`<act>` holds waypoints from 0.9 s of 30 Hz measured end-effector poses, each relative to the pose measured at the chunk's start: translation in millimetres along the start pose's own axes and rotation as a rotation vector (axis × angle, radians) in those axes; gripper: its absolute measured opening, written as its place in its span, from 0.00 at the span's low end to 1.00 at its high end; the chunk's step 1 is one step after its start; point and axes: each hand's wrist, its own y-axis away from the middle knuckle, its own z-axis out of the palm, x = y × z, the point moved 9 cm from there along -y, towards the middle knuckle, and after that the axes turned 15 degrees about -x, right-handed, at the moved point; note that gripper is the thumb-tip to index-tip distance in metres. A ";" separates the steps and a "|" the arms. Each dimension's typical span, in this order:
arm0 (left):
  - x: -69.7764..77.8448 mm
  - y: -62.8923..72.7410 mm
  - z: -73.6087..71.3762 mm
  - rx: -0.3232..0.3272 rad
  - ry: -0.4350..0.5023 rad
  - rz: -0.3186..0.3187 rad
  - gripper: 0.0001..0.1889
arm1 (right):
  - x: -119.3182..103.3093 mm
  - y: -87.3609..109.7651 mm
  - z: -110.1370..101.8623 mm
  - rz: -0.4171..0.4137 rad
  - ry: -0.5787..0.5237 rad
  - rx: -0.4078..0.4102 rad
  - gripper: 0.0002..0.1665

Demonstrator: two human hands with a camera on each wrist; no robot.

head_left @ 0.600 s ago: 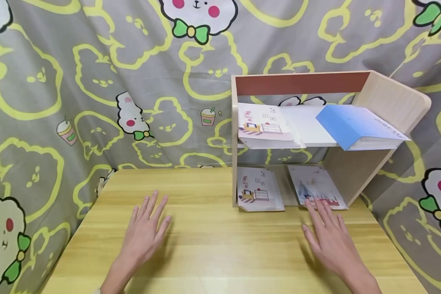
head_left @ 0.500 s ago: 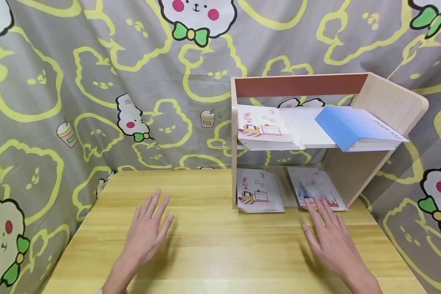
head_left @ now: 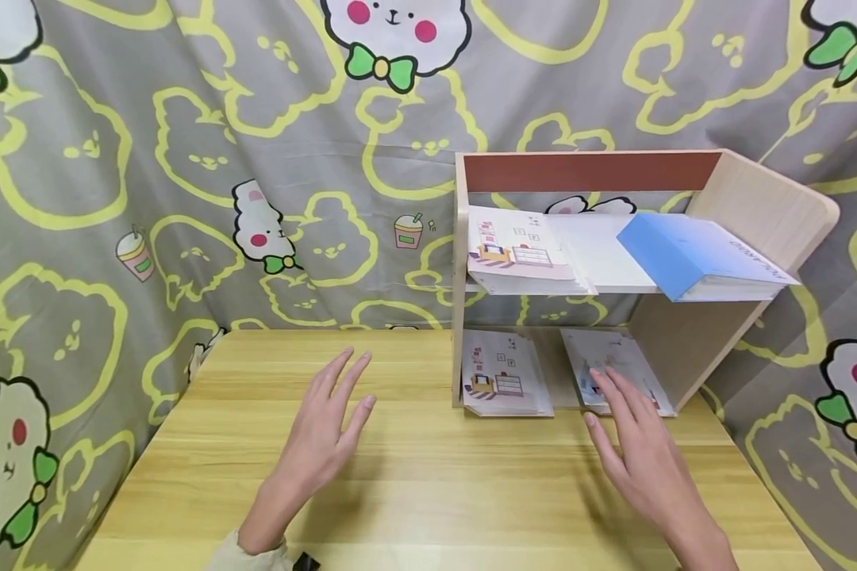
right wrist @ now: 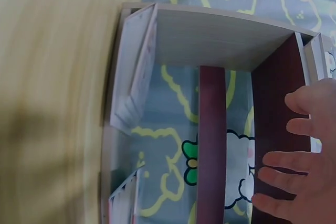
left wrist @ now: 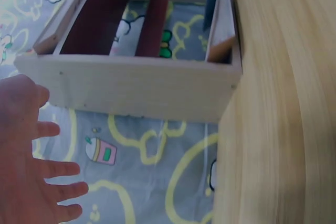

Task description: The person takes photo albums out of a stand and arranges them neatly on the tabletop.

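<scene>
Grey cloth [head_left: 314,151] with yellow bear outlines, pink cheeks and green bows hangs along the far, left and right sides, around a wood-grained tabletop [head_left: 428,492].

On the right, the right hand [head_left: 639,448] is wide, its fingers extended and its thumb held apart to the left. Its fingertips overlap the lower right book [head_left: 607,349] in the head view; whether they touch it cannot be told. To the left, the left hand [head_left: 321,440] is also wide, fingers spread and thumb toward the right, over the tabletop and well apart from the books. A pale sleeve [head_left: 250,553] covers its wrist at the near edge.

Just beyond the right hand stands a two-level shelf [head_left: 764,202], at the far right of the tabletop. The lower right book lies flat on its lower level, near the right panel. Left of it, with a gap between, the lower left book [head_left: 503,373] lies by the left panel, a room drawing on its cover. Above that, on the white upper level, lies the upper book [head_left: 514,246] with a similar drawing, pale layers showing at its near and right edges. Right of it, well apart, a blue binder [head_left: 714,254] lies with its spine to the left and its near end past the board.
</scene>
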 end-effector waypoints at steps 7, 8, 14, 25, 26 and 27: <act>16.8 -13.8 -2.0 0.049 0.121 0.025 0.28 | -8.0 -10.1 -23.4 -0.026 -0.080 0.126 0.38; 17.6 -15.3 -2.2 0.055 0.139 0.029 0.28 | -7.9 -11.7 -24.8 -0.035 -0.092 0.136 0.38; 18.3 -15.6 -0.5 0.094 0.220 0.074 0.27 | -9.2 -16.3 -22.1 -0.082 -0.142 0.175 0.39; 29.0 -32.0 -15.2 0.173 0.344 0.116 0.28 | -14.9 -35.6 -45.3 -0.118 -0.249 0.337 0.30; 30.2 -33.0 -16.2 0.178 0.350 0.119 0.28 | -16.5 -37.9 -46.8 -0.131 -0.263 0.357 0.29; 31.1 -33.7 -17.5 0.185 0.358 0.123 0.27 | -17.9 -40.3 -47.6 -0.136 -0.278 0.368 0.28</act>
